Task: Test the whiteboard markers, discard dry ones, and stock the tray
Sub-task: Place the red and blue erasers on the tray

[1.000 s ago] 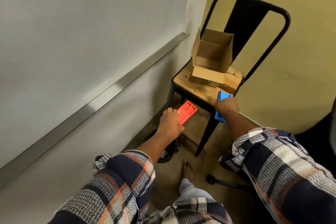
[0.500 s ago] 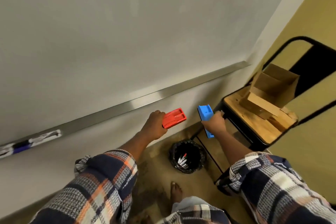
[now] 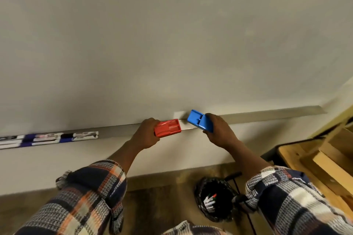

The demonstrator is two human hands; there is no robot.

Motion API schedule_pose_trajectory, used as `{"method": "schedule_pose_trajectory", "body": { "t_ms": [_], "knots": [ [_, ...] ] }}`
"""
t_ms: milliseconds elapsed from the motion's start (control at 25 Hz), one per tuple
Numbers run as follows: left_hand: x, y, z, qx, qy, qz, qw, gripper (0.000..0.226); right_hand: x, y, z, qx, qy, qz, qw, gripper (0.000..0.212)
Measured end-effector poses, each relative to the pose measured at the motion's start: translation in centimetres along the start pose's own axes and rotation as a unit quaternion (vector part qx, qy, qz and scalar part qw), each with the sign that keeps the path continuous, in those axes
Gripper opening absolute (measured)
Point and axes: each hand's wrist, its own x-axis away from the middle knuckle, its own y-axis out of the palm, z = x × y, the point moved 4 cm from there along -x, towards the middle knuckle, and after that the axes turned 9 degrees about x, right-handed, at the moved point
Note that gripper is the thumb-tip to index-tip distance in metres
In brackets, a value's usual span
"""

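Gripping red block (image 3: 168, 127) in left hand (image 3: 147, 134), blue block (image 3: 199, 123) in right hand (image 3: 219, 132), fingers curled round each; both held mid-frame at the tray (image 3: 267, 115). Noted markers (image 3: 47, 138) in tray at far left (two rows), more in bin (image 3: 200, 189), lower right.

— Where are the markers (image 3: 47, 138)?
— Lying flat, end to end, on the left stretch of the metal tray (image 3: 267, 114) under the whiteboard (image 3: 172, 44). A few other markers (image 3: 209, 201) sit in the black bin (image 3: 198, 196) on the floor.
— And the coloured pieces?
— The left hand (image 3: 147, 133) grips the red plastic piece (image 3: 168, 127) at the tray. The right hand (image 3: 219, 131) grips the blue plastic piece (image 3: 199, 123), tilted, just beside it.
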Motion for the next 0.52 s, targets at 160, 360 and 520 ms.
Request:
{"method": "schedule_pose_trajectory", "body": {
  "t_ms": [160,360,520],
  "knots": [
    [0.8,-2.4,-2.8,-0.006,-0.04,0.055,0.998,0.05,-3.5,0.4,-2.1,0.031,-0.115,-0.002,0.993,0.063],
    [2.1,-5.7,-5.6,-0.03,-0.065,0.119,0.99,0.058,-5.5,2.7,-6.2,0.042,-0.214,0.001,0.976,0.06],
    [2.6,-7.9,-7.9,-0.045,-0.089,0.128,0.987,0.064,-6.3,4.1,-8.5,0.047,-0.239,0.003,0.97,0.062]
  ]
}}
